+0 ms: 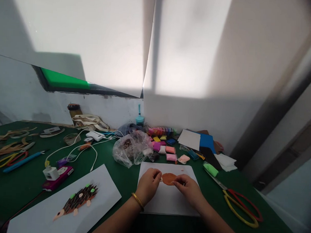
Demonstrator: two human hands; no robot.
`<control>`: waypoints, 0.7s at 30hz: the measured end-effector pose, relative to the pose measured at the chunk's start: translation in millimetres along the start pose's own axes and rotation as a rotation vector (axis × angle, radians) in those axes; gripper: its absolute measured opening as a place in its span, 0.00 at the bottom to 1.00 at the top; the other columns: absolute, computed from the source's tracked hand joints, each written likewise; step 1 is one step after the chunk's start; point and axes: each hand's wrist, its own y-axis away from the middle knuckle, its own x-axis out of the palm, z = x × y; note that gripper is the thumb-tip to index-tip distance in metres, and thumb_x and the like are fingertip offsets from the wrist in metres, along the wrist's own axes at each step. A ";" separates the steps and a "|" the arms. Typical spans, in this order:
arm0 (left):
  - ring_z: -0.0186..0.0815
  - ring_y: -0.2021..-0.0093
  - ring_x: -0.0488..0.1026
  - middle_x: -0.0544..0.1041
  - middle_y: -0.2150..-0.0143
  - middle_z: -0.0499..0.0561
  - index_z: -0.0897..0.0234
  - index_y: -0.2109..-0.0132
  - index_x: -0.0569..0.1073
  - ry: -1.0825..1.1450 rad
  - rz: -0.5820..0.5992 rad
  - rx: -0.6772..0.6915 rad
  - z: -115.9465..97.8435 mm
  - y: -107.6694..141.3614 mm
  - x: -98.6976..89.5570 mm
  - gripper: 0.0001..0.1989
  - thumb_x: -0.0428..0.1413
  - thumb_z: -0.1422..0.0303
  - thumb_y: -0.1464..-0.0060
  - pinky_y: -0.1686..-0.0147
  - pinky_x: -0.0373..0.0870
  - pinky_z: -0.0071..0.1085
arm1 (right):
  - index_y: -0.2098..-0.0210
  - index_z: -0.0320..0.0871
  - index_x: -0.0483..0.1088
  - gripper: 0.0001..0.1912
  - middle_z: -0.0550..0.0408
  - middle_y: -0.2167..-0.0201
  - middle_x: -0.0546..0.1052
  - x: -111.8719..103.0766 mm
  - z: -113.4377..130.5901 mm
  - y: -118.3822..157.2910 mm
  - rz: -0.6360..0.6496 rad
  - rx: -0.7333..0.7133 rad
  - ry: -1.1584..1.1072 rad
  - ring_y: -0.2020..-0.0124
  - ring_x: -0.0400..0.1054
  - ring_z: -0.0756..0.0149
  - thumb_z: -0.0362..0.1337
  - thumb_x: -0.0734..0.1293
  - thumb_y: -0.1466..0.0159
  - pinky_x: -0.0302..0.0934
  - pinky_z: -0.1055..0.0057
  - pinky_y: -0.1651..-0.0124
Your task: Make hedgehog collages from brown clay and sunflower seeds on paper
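A flat brown oval lies on a white sheet in the middle of the green table. At the oval's left end is my left hand, fingers closed in a pinch beside a small pale piece; what sits between the fingertips is too small to tell. My right hand pinches at the oval's right edge, thumb and finger pressed together. A tiny pale dot rests on the sheet above the oval. To the left, another white sheet bears a hedgehog picture with dark spines and green dots.
Large scissors lie at the right, near a green packet. Behind the sheet are coloured clay packets and a clear plastic bag. A magenta power bank, white cables and a blue pen are at the left.
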 end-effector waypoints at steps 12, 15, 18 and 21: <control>0.38 0.62 0.70 0.75 0.64 0.52 0.64 0.64 0.74 -0.082 -0.045 -0.076 42.5 -9.5 9.7 0.13 0.48 0.63 0.46 0.61 0.64 0.32 | 0.71 0.46 0.70 0.07 0.57 0.70 0.74 22.3 -11.9 1.3 -0.016 -0.308 0.507 0.65 0.66 0.64 0.35 0.60 0.40 0.55 0.69 0.64; 0.38 0.62 0.70 0.75 0.64 0.52 0.64 0.64 0.74 -0.081 -0.038 -0.070 40.0 -8.2 7.7 0.13 0.47 0.63 0.46 0.60 0.63 0.32 | 0.70 0.46 0.69 0.07 0.57 0.70 0.73 23.9 -11.6 3.7 -0.036 -0.373 0.581 0.65 0.65 0.63 0.33 0.60 0.40 0.54 0.68 0.64; 0.38 0.61 0.70 0.75 0.64 0.52 0.64 0.64 0.74 -0.083 -0.022 -0.065 37.9 -6.7 6.1 0.14 0.47 0.62 0.46 0.60 0.63 0.32 | 0.72 0.46 0.68 0.07 0.56 0.71 0.72 24.7 -11.5 5.5 -0.045 -0.414 0.659 0.67 0.64 0.63 0.33 0.60 0.40 0.52 0.68 0.65; 0.38 0.61 0.70 0.75 0.64 0.52 0.63 0.64 0.74 -0.081 -0.018 -0.068 36.7 -6.1 5.6 0.14 0.47 0.62 0.45 0.61 0.63 0.32 | 0.73 0.45 0.67 0.07 0.56 0.72 0.71 25.4 -12.3 5.5 -0.043 -0.430 0.695 0.68 0.63 0.63 0.33 0.60 0.40 0.51 0.67 0.66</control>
